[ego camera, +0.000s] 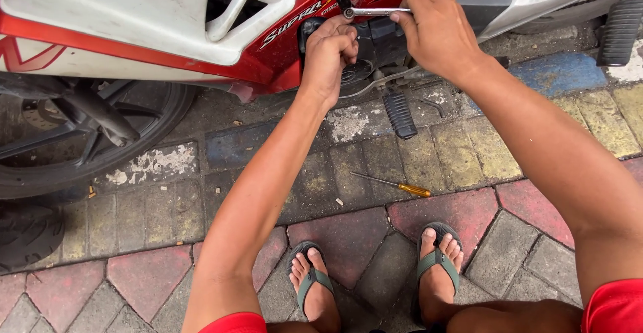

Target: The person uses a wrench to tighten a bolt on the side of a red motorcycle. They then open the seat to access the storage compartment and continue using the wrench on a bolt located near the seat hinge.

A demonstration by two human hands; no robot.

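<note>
Head view: near the top centre of the frame a slim metal wrench [375, 12] sits level with its ring end on a fastener at the side of a red and white motorbike [154, 18], beside the black kick lever. The right hand [439, 31] has its fingers curled around the wrench's free end. The left hand [329, 51], just below, is closed into a loose fist against the dark engine cover; what its fingers press on is hidden. The wrench is seated on the fastener, so the job looks mid-way, the fastener not yet off. Lower centre, a yellow-handled screwdriver [395, 185] lies untouched on the pavement [167, 239] of worn grey and red blocks. A black footpeg [400, 114] hangs above it, a front wheel [74, 145] at left, sandalled feet at the bottom.
</note>
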